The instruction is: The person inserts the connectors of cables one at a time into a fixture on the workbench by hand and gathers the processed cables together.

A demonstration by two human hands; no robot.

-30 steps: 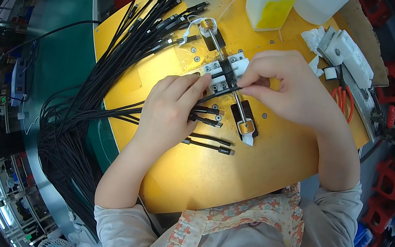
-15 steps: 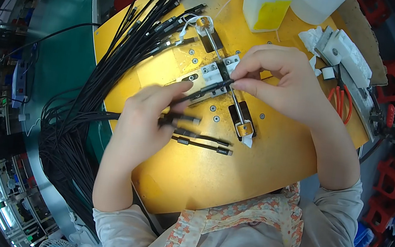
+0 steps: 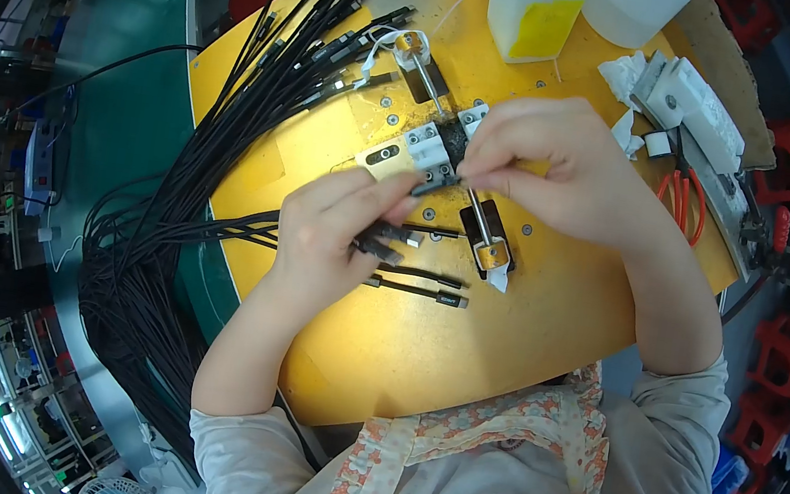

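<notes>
My left hand [image 3: 322,227] is closed around several black cables, whose plugs [image 3: 406,238] stick out past the fingers. Between the two hands runs a short dark cable end [image 3: 436,188], lying near the front edge of a metal clamping block [image 3: 426,145]. Thumb and index finger of my right hand [image 3: 558,164] pinch together at the far end of that cable, largely hiding its tip. A thin metal rod [image 3: 476,213] passes just below the right fingertips. Two more cable ends [image 3: 448,299] rest on the yellow board below the left hand.
A large bundle of black cables [image 3: 265,92] spreads over the left of the yellow board [image 3: 459,367]. White bottles [image 3: 534,14] stand at the back. Red-handled pliers [image 3: 694,203] and a white-topped metal tool [image 3: 702,113] lie at the right.
My left hand has moved right, toward the right hand, with its cables. Less of the cable shows between the hands. The right hand stays nearly in place.
</notes>
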